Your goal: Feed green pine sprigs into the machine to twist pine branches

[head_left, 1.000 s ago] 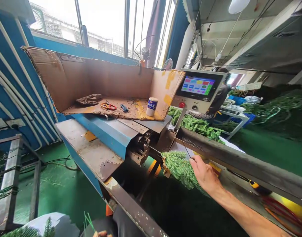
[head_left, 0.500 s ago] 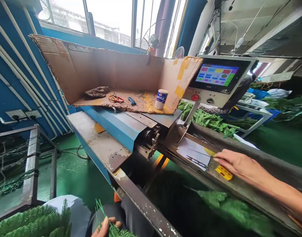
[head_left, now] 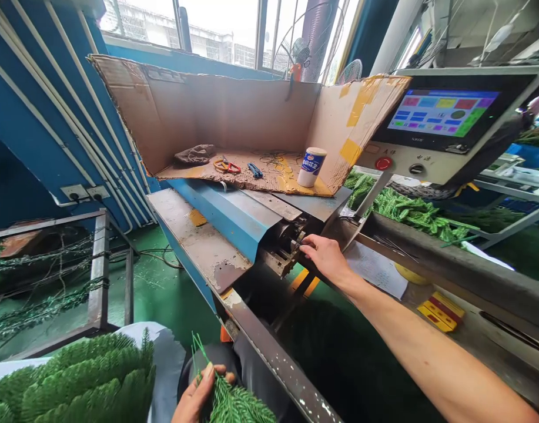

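Note:
My left hand [head_left: 204, 392], low in the view, is closed around artificial pine sprigs [head_left: 240, 405], with their thin green stems [head_left: 199, 345] poking up past the thumb. My right hand [head_left: 325, 256] reaches forward to the open end of the blue machine [head_left: 225, 226]. Its fingertips are pinched together at the metal jaws of the machine head [head_left: 281, 252]. Anything between those fingers is too small to make out. More pine sprigs [head_left: 88, 382] lie piled on a white sheet [head_left: 163, 358] to the left of my left hand.
Above the machine a cardboard box [head_left: 247, 117] holds scissors [head_left: 226, 167], a blue tool [head_left: 254, 170], a cloth [head_left: 194, 154] and a can [head_left: 312, 167]. A control panel [head_left: 432, 126] stands right. The trough holds paper [head_left: 377, 270] and a yellow-red box [head_left: 441, 311]. A metal rail [head_left: 269, 364] runs toward me.
My right hand has moved left from the paper and yellow box in the trough to the machine's jaws. My left hand still grips the sprigs. The camera view has shifted.

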The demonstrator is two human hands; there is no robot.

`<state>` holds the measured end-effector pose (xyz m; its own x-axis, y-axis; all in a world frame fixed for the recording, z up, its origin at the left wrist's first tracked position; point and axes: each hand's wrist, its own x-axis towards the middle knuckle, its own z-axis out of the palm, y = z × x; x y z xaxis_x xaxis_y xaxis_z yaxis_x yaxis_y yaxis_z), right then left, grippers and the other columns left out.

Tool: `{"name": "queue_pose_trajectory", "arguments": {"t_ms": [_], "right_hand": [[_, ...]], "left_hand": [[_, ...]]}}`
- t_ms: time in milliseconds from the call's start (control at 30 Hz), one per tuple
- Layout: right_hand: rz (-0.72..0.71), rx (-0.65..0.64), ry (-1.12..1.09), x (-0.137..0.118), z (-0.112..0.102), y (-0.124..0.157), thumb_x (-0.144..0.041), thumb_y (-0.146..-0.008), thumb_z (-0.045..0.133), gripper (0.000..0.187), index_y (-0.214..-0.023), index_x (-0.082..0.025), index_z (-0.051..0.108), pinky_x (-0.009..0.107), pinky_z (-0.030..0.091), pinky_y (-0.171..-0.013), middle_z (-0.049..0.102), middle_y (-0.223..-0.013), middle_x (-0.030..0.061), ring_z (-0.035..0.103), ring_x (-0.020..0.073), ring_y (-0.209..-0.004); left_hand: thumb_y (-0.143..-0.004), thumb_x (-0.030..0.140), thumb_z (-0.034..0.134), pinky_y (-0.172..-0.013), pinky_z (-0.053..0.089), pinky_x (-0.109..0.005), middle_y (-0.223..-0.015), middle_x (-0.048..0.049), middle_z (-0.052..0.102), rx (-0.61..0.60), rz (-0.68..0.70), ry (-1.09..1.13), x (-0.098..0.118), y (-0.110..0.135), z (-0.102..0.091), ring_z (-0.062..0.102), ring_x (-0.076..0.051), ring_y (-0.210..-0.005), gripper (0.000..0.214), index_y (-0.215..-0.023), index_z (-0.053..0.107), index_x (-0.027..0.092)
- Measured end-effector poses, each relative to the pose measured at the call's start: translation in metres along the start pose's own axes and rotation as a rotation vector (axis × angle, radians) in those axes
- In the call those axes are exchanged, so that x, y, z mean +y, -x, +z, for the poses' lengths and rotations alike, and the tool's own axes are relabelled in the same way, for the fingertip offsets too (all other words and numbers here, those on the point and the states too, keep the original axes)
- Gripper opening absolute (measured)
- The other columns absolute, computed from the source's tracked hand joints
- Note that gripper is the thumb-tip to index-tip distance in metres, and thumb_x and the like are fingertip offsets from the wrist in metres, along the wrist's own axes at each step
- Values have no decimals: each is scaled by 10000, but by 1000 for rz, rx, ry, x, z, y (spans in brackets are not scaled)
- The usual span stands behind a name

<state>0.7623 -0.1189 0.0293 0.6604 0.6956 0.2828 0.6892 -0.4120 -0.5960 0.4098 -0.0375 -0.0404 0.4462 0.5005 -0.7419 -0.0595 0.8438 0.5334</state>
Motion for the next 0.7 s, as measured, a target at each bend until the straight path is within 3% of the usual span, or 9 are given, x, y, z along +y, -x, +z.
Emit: {"name": "queue_pose_trajectory", "arguments": {"t_ms": [67,167,267,333,433,533,600,700], "right_hand": [[40,50,-71,-12,17,9,-301,-869,438,286,-1089,-189,582,319,512,-812,660,-984,64,632,199,-903],[116,91,-299,-27,37,24,-374,-869,459,524,-1340,-155,390,365,395,-1021,495,-1301,106,472,203,-1194],[214,40,-561,-33,45,27,-480,-819,543,819,-1451,-113,174,385,232,-1118,269,-1451,120,271,207,-1328],[235,-21,-636,-32,43,24,-544,-808,548,917,-1468,-112,80,380,172,-1134,180,-1481,107,186,199,-1356],[203,-75,-611,-37,35,27,-632,-823,481,937,-1474,-146,14,393,146,-1136,105,-1500,72,109,196,-1371],[154,-29,-369,-58,34,60,-656,-825,467,895,-1477,-192,67,433,57,-1139,66,-1508,34,26,216,-1379],[112,-215,-349,-80,38,97,-629,-857,440,812,-1475,-220,109,453,75,-1136,107,-1504,32,75,226,-1376],[-4,-752,-547,-111,47,151,-558,-901,422,701,-1468,-245,154,452,181,-1124,209,-1479,43,210,225,-1349]], "left_hand": [[-497,403,830,-728,521,-430,-639,-92,709,-11,6,-20,0,0,-1,684,-312,-717,390,-732,659,144],[-505,436,820,-692,524,-411,-663,-97,714,-39,16,-23,-1,1,-3,682,-298,-694,413,-746,658,142],[-545,426,807,-667,524,-379,-685,-95,716,-64,16,-20,0,2,-3,674,-259,-643,396,-770,658,135],[-569,403,801,-654,523,-355,-689,-89,714,-69,9,-15,0,4,0,666,-233,-615,366,-767,656,131],[-622,382,774,-664,523,-347,-753,-83,719,-69,-4,33,2,8,7,666,-218,-629,334,-821,655,141],[-670,363,744,-676,515,-329,-799,-85,720,-91,10,108,4,15,16,667,-208,-656,301,-854,650,144],[-696,355,726,-683,505,-310,-795,-89,718,-125,40,145,4,19,23,661,-196,-665,281,-850,648,133],[-723,369,703,-712,492,-310,-786,-83,712,-158,100,196,2,24,33,653,-186,-683,298,-889,650,127]]}}
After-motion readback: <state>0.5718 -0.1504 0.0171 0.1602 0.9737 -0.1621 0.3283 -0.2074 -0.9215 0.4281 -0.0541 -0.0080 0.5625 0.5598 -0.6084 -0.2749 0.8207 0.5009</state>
